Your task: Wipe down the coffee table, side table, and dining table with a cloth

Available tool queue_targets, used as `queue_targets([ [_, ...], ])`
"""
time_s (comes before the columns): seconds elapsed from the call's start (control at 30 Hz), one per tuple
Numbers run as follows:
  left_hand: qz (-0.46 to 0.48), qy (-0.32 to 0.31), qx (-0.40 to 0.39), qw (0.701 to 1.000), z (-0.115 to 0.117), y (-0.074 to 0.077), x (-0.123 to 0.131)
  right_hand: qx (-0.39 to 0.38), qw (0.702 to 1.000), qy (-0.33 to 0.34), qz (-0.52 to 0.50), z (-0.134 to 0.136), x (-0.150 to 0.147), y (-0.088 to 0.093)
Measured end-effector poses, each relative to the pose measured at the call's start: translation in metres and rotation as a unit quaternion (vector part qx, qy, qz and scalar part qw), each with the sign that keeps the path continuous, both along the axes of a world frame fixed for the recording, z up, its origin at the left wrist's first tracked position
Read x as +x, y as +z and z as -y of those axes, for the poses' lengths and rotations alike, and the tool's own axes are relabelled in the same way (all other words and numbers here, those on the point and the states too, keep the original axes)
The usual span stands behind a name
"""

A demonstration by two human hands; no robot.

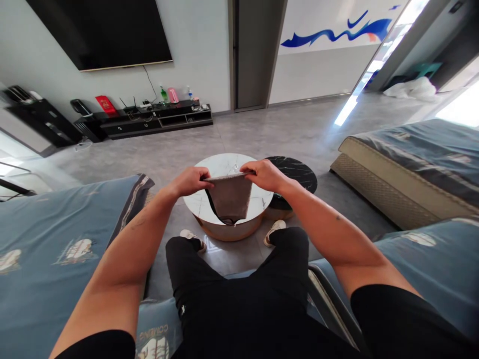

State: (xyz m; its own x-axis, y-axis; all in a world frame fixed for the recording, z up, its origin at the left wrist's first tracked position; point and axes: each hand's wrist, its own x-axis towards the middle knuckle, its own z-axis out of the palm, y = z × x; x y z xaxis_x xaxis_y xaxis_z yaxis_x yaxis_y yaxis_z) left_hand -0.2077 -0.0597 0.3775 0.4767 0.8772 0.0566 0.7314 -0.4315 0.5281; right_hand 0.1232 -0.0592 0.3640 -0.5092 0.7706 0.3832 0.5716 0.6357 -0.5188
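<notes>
A greyish-brown cloth (231, 196) with a dark edge hangs from both hands above a round white marble-patterned table (192, 196). My left hand (190, 181) pinches its upper left corner, and my right hand (262, 174) grips the upper right corner. The cloth's top edge is held roughly level between them, while its lower edge droops over the tabletop. Whether that lower edge touches the table, I cannot tell. Something small and clear (235, 168) lies on the table behind the cloth.
A lower black round table (295, 172) adjoins the white one on the right. Blue-covered seats stand at left (56, 239) and right (419, 159). By the far wall is a black TV cabinet (142, 130) bearing bottles, a pink container and a router.
</notes>
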Motion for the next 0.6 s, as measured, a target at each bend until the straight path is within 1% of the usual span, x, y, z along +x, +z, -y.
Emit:
queue_targets([
  [0.07, 0.001, 0.013, -0.004, 1.0, -0.004, -0.001, -0.003, -0.006, 1.0, 0.003, -0.008, -0.007, -0.003, -0.002],
  [0.13, -0.005, 0.033, -0.021, 0.999, -0.012, -0.005, -0.003, -0.024, 1.0, -0.001, -0.015, -0.021, -0.008, -0.011],
  [0.2, -0.012, 0.064, -0.038, 0.997, -0.025, -0.012, 0.0, -0.051, 0.998, -0.017, -0.025, -0.041, -0.015, -0.021],
  [0.27, 0.0, 0.102, -0.052, 0.993, -0.04, -0.017, 0.004, -0.071, 0.996, -0.041, -0.034, -0.063, -0.022, -0.028],
  [0.37, 0.051, 0.156, -0.053, 0.985, -0.06, -0.022, 0.007, -0.059, 0.994, -0.079, -0.043, -0.09, -0.03, -0.028],
  [0.43, 0.084, 0.174, -0.009, 0.981, -0.068, -0.024, 0.004, -0.031, 0.994, -0.094, -0.054, -0.099, -0.031, -0.022],
  [0.5, 0.084, 0.155, 0.069, 0.982, -0.07, -0.031, -0.002, 0.0, 0.994, -0.093, -0.056, -0.098, -0.03, -0.022],
  [0.53, 0.072, 0.135, 0.099, 0.983, -0.067, -0.038, -0.005, 0.011, 0.995, -0.086, -0.05, -0.094, -0.028, -0.026],
  [0.57, 0.057, 0.112, 0.118, 0.985, -0.064, -0.049, -0.008, 0.015, 0.996, -0.076, -0.041, -0.088, -0.026, -0.035],
  [0.6, 0.039, 0.089, 0.12, 0.988, -0.059, -0.063, -0.009, 0.013, 0.997, -0.065, -0.03, -0.081, -0.024, -0.048],
])
